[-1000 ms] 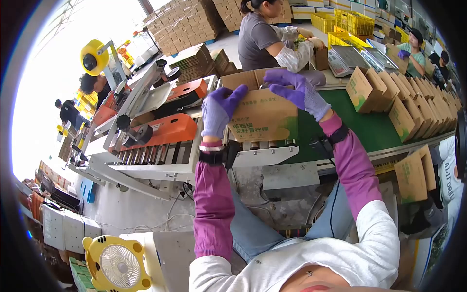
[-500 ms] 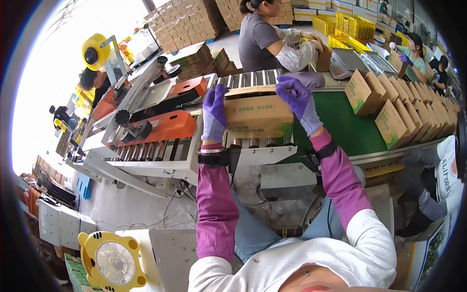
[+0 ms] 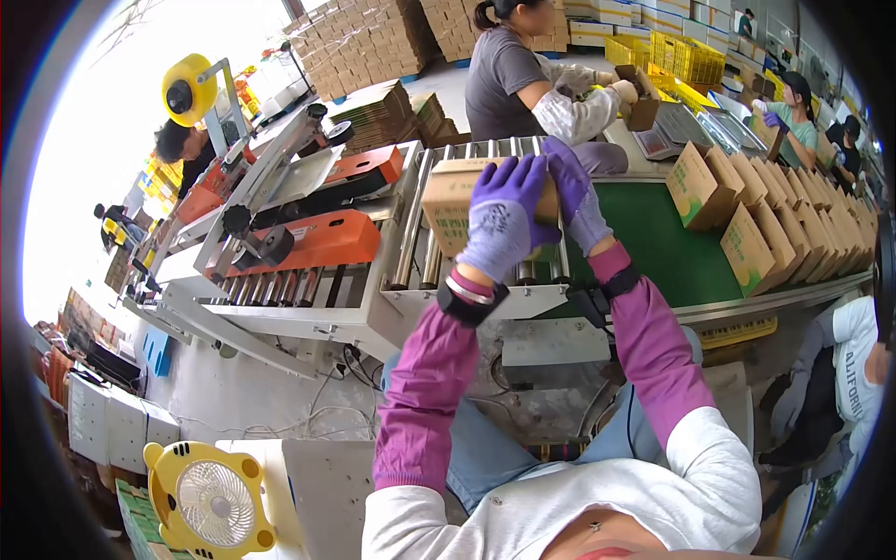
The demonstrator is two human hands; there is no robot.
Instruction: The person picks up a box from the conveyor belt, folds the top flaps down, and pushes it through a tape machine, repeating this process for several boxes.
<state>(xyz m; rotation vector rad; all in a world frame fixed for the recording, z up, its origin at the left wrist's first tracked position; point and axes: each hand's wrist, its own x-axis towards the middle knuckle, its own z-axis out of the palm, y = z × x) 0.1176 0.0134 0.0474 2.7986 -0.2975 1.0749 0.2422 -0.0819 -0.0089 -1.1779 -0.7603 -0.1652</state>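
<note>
A brown cardboard box (image 3: 450, 210) with green print sits on the metal rollers in front of me, its top closed. My left hand (image 3: 504, 219), in a purple-and-lilac glove, lies across the right part of the box, fingers reaching up over its top edge and thumb toward the right end. Against that right end, my right hand (image 3: 577, 201) in a matching glove presses with its fingers pointing up. The box is held between both hands, and its right side is mostly hidden behind them.
Left of the box stands a taping machine with orange side guides (image 3: 322, 252) and a yellow tape roll (image 3: 189, 89). On the green belt (image 3: 635, 247) to the right, several open cartons (image 3: 751, 247) stand in rows. A co-worker (image 3: 509, 79) handles a box across the line. A yellow fan (image 3: 215, 499) is lower left.
My left hand has moved right from the box's left end onto its right part. The raised top flap is now down, and the box has turned and shifted slightly left.
</note>
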